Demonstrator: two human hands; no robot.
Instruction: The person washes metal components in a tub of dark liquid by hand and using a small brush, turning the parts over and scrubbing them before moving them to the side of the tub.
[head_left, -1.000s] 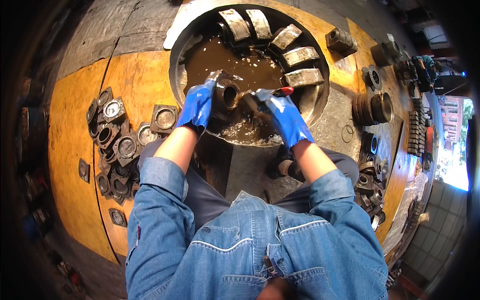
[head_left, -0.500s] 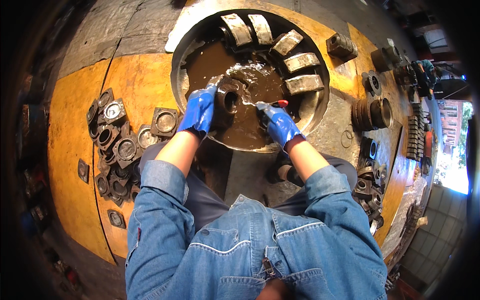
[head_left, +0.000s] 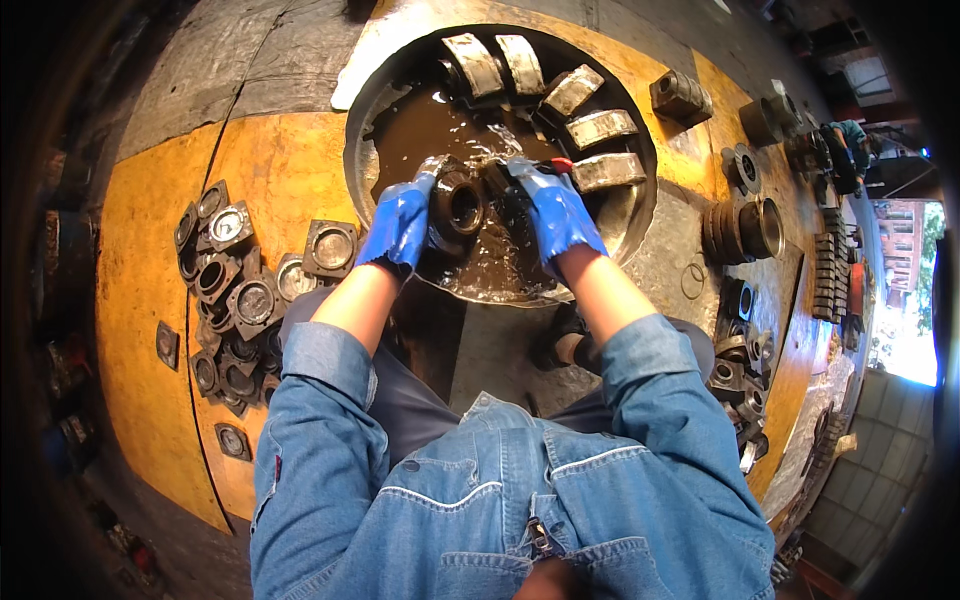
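Note:
In a wide round metal basin (head_left: 354, 185) of murky brown liquid, my left hand (head_left: 398, 226), in a blue rubber glove, grips a dark, wet metal housing (head_left: 463, 205) with a round bore. Its bore faces me, and my fingers wrap the far left side. My right hand (head_left: 556, 212), gloved the same way, is closed around a dark tool with a red end (head_left: 559, 165). The tool's working end is beside the housing's right side, mostly hidden by the glove and dark liquid.
Several curved metal blocks (head_left: 600, 128) line the basin's far right inside. A heap of square flanged parts (head_left: 250, 298) lies on the yellow board at left. Cylindrical rings (head_left: 762, 228) and more metal parts (head_left: 740, 385) stand at right. A person (head_left: 852, 140) is in the right background.
My right hand has moved up and left with the red-ended tool, close against the housing. The housing has shifted slightly in my left hand, and liquid splashes below it.

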